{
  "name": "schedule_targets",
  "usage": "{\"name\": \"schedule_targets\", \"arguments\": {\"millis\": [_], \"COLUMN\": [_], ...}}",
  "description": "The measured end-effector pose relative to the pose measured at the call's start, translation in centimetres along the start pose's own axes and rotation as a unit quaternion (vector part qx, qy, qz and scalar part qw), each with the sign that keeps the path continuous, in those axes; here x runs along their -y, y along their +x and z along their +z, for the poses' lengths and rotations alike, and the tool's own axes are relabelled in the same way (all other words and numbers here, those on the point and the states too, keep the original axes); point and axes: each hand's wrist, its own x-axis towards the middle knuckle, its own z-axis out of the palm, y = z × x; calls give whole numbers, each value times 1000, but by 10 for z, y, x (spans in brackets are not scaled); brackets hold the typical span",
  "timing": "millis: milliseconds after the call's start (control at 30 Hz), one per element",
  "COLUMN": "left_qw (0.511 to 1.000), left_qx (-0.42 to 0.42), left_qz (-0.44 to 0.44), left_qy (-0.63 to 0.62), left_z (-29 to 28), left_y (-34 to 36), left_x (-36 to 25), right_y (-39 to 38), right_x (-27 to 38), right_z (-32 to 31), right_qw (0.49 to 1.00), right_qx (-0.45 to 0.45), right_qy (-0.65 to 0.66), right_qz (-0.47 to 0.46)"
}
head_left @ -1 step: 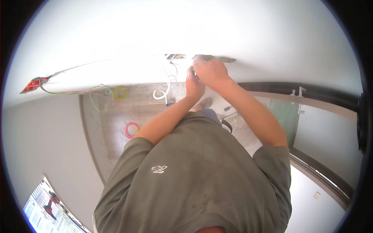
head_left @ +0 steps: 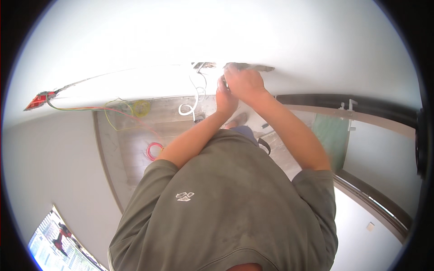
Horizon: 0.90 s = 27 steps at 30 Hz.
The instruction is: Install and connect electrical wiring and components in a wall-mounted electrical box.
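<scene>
Both of my hands are together at the white wall, just below a rough, dark cut-out [head_left: 255,67]. My left hand [head_left: 227,98] is closed, thumb and fingers pinched around something small and dark that I cannot make out. My right hand [head_left: 245,83] overlaps it from above, its fingers curled at the edge of the cut-out; whatever they grip is hidden. Left of my hands, a white cable [head_left: 195,101] hangs in a loose loop from a second ragged opening [head_left: 205,65].
At far left, red, green and yellow wires trail from a red wall box [head_left: 40,100]. A yellow wire coil [head_left: 141,107] and a pink coil [head_left: 154,151] are low down behind my left arm. A green glass pane [head_left: 330,135] is at right, and a red power tool [head_left: 62,237] at lower left.
</scene>
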Motion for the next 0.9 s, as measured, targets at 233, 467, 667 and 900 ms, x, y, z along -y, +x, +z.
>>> {"name": "schedule_targets", "arguments": {"millis": [233,467,667,900], "left_qw": [987,993,997,982], "left_qx": [68,73,73,106], "left_qz": [94,-39,24,115], "left_qy": [114,-80,-22,107], "left_z": [2,0,-6,-18], "left_y": [9,8,14,20], "left_x": [14,5,29,29], "right_y": [-15,-60,-35,-10], "right_x": [26,46,34,32], "right_z": [18,69,73,77], "right_qw": [966,766,738,722], "right_qx": [-123,-384,-467,-488], "right_qy": [97,376,310,260], "right_qz": [204,353,376,415]}}
